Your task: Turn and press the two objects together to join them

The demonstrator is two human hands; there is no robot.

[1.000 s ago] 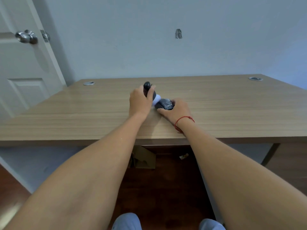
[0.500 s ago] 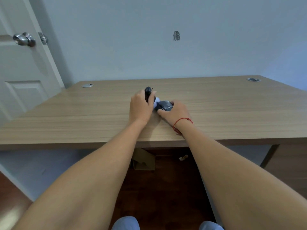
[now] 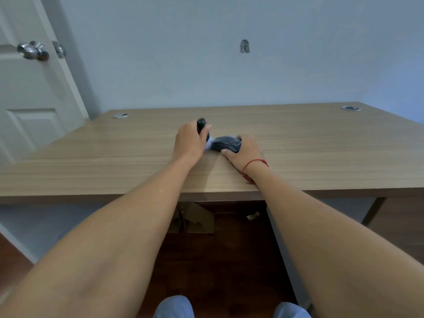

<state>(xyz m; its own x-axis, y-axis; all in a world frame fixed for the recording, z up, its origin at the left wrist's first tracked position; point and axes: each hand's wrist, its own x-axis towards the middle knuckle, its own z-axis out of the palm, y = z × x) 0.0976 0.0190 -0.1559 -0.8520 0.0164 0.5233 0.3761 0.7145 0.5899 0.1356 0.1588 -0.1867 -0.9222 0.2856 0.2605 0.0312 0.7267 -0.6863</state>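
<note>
Door knob [image 3: 33, 51] far left. Left hand [image 3: 190, 142] on wooden desk [image 3: 114, 157], fingers curled round dark upright object [image 3: 202, 125]. White piece [image 3: 210, 144] between hands. Right hand [image 3: 244, 152] grips dark computer mouse [image 3: 226, 144], thumb on near edge, mid-desk. Open cardboard box [image 3: 195, 218] on floor beneath; contents not visible.

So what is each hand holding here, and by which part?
The left hand grips an upright dark handle-like object around its lower part. The right hand holds a dark computer mouse on the desk by its right side and near edge.
</note>
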